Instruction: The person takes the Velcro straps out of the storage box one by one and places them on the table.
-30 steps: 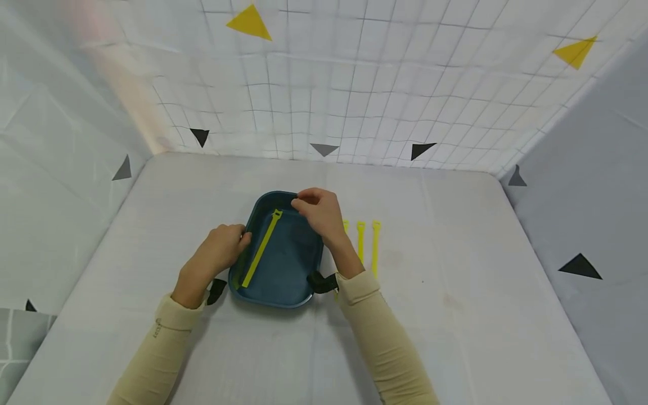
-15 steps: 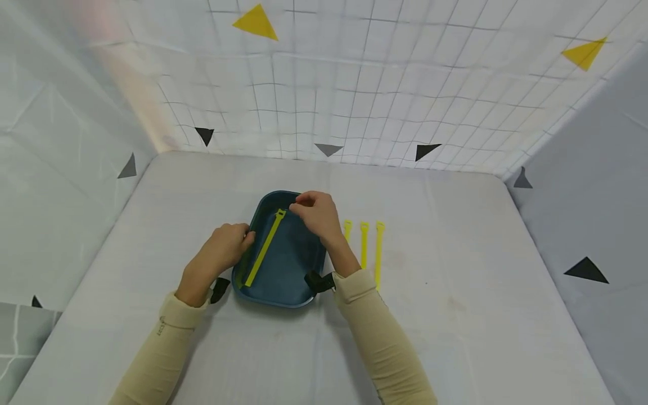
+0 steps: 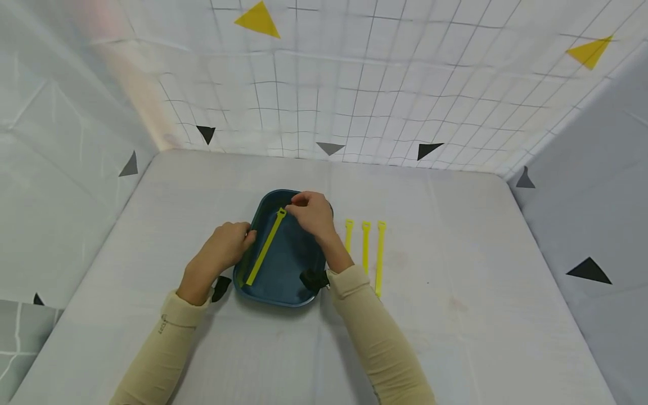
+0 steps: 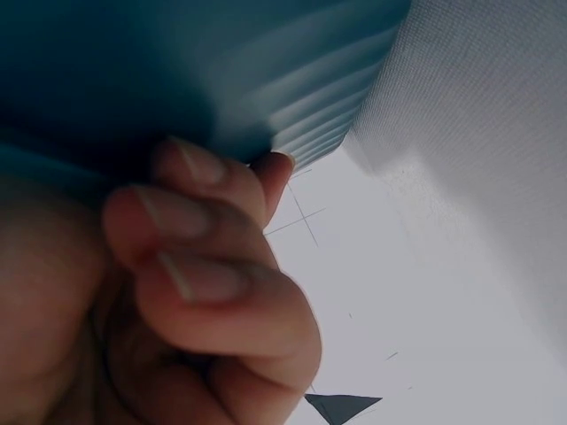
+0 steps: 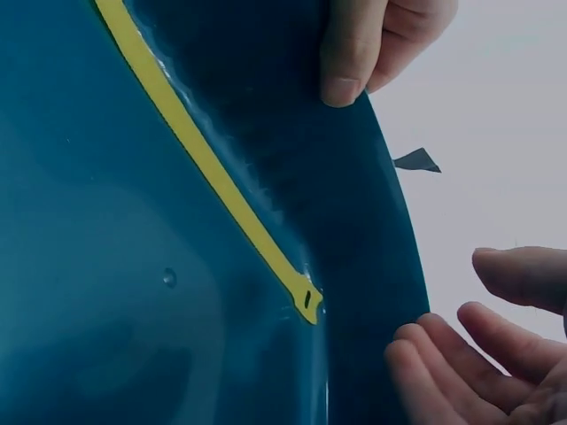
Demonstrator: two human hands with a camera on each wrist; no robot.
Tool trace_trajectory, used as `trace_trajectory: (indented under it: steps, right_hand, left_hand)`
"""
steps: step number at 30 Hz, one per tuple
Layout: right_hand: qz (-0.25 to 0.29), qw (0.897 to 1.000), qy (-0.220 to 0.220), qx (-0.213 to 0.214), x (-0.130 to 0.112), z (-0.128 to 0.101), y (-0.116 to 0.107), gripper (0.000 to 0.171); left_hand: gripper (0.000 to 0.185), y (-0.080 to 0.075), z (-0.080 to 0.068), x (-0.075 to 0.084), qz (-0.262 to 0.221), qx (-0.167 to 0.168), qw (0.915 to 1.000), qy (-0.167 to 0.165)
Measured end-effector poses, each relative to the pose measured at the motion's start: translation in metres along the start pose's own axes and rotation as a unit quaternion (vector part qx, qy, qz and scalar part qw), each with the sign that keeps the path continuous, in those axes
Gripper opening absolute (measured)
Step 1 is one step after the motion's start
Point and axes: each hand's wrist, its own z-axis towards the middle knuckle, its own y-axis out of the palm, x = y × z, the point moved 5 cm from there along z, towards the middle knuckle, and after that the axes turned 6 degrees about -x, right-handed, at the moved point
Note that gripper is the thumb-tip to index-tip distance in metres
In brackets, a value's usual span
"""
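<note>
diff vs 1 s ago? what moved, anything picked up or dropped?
Little changed. The right hand drifted slightly left over the blue tray, nearer the slotted head of the yellow strap, holding nothing. The left hand keeps its grip on the tray's left rim. The three straps on the table stayed put.

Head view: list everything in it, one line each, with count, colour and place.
tray: one, dark blue, middle of the table.
strap in the tray: one, yellow-green, lying slantwise on the tray's left side.
straps on the table: three, yellow-green, side by side just right of the tray.
table: one, pale grey cover.
backdrop: white sheet with a grid, yellow, black and grey triangles on it.
sleeves: two, beige, with a black band at each wrist.
left hand: one, fingers curled on the tray's left rim.
right hand: one, over the tray's far end, fingertips close to the strap's slotted end; whether it touches cannot be told.
</note>
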Motion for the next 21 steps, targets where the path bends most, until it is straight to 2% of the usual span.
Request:
trace_trajectory:
  steps: [4, 14, 21]
  right_hand:
    - [-0.03, 0.999, 0.012, -0.013, 0.001, 0.002, 0.005, 0.031]
    - [-0.078, 0.996, 0.037, -0.014, 0.008, 0.006, 0.016, 0.04]
    - [-0.085, 0.995, 0.047, -0.031, 0.014, 0.008, 0.025, 0.046]
  left_hand:
    - [0.028, 0.0, 0.0, 0.001, 0.0, -0.003, 1.0, -0.001]
    - [0.028, -0.001, 0.0, 0.001, 0.008, 0.003, 0.9999, 0.006]
    - [0.028, 0.0, 0.002, -0.001, 0.015, 0.006, 0.9998, 0.006]
